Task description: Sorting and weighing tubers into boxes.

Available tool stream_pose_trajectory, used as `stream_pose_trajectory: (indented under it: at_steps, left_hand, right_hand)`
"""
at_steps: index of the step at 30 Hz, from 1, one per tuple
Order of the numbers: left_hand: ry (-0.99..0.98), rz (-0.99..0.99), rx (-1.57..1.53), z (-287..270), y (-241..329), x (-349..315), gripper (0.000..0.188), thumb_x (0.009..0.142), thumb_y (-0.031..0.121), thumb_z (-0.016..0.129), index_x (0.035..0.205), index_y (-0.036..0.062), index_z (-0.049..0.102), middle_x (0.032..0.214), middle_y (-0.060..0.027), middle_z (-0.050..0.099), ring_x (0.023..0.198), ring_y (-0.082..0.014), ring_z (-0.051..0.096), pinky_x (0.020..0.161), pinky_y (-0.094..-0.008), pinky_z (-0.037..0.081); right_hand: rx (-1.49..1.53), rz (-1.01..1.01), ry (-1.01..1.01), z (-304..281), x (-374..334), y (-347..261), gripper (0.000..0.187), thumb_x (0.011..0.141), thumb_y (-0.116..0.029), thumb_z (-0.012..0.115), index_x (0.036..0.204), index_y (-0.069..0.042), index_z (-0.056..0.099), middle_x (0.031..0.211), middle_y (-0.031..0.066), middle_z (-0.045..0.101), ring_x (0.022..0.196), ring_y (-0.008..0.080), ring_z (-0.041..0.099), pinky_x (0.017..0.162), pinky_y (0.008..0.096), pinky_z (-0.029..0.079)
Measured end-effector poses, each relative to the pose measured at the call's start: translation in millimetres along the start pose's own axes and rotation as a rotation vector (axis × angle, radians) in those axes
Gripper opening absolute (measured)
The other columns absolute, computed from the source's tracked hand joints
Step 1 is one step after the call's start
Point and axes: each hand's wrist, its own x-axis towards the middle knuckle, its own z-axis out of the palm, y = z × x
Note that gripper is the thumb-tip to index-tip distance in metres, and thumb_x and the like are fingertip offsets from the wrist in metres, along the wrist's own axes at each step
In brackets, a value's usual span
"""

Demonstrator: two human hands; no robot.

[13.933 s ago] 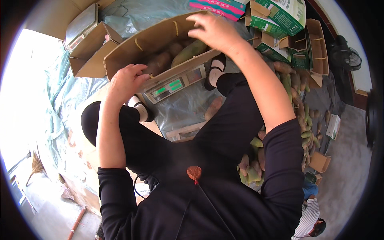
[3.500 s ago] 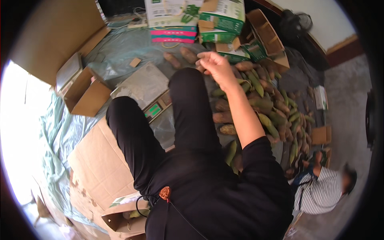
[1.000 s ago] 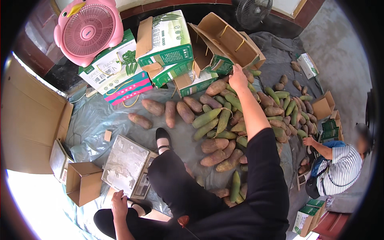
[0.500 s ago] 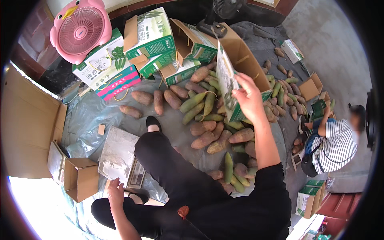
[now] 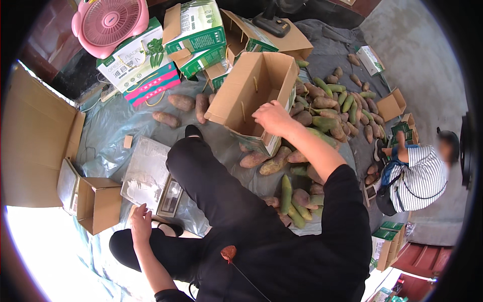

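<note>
- Centre of work area, in the right hand (image 5: 274,120): open carton (image 5: 236,83), brown inside, tilted, mouth turned up toward the head camera.
- On the inner face of the carton: yellow rope handles (image 5: 255,84).
- At the carton's right side wall: right-hand fingers bent over the rim, closed on it, tips inside the mouth; thumb hidden from view.
- Below and to the right of the carton: reddish-brown roots (image 5: 323,102) and green roots (image 5: 286,194), heaped on sheeting; contact between carton and roots not determinable.
- Lower left, near the corner of the floor scale (image 5: 147,168): left hand (image 5: 140,225), fingers loosely curled, partly spread, nothing visible in grasp; contact with scale not determinable.
- Just left of the scale: small open brown box (image 5: 104,204).
- Up and left from the carton: green-and-white cartons (image 5: 204,32), stacked, with pink-and-teal box (image 5: 153,89) near them.
- Upper left, above these: pink fan (image 5: 111,22).
- Far right, near the outer end of the heap: co-worker in striped shirt (image 5: 420,178), low to the floor.
</note>
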Motion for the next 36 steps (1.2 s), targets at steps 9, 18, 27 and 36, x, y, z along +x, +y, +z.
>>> stream_pose_trajectory:
  at_steps: [9,18,27,36]
  left_hand:
    - [0.023,0.008,-0.041,2,-10,-3,0.031,0.082,0.004,0.059,0.112,-0.0025,0.061,0.095,-0.0185,0.064,0.084,-0.0303,0.065,0.077,-0.0383,0.051]
    - [0.053,-0.035,-0.039,-6,-8,-12,0.028,0.083,0.005,0.059,0.109,-0.0015,0.063,0.093,-0.0196,0.063,0.087,-0.0331,0.063,0.078,-0.0399,0.05]
    - [0.277,-0.002,-0.168,-10,-5,-1,0.027,0.084,0.005,0.059,0.11,0.0015,0.062,0.09,-0.0159,0.064,0.084,-0.0305,0.064,0.076,-0.0372,0.05]
    - [0.575,-0.031,-0.256,-27,-5,-3,0.038,0.084,0.003,0.059,0.122,0.0036,0.057,0.107,-0.017,0.061,0.101,-0.0314,0.06,0.087,-0.0369,0.047]
  right_hand:
    - [-0.315,-0.042,0.137,-18,-8,87,0.015,0.078,-0.011,0.055,0.086,-0.015,0.068,0.093,0.0006,0.064,0.112,0.0192,0.051,0.092,0.0469,0.04]
    - [-0.556,-0.093,-0.047,-36,28,64,0.009,0.075,-0.011,0.06,0.078,-0.017,0.067,0.082,-0.0007,0.063,0.095,0.0203,0.057,0.106,0.0546,0.031]
    - [-0.112,-0.286,0.171,-77,92,-44,0.027,0.072,-0.004,0.066,0.096,-0.009,0.054,0.088,0.0084,0.057,0.093,0.0305,0.056,0.075,0.042,0.042]
    - [0.144,-0.577,0.186,-48,179,-217,0.023,0.078,-0.007,0.061,0.101,-0.011,0.059,0.094,0.0078,0.061,0.089,0.0315,0.062,0.071,0.044,0.051]
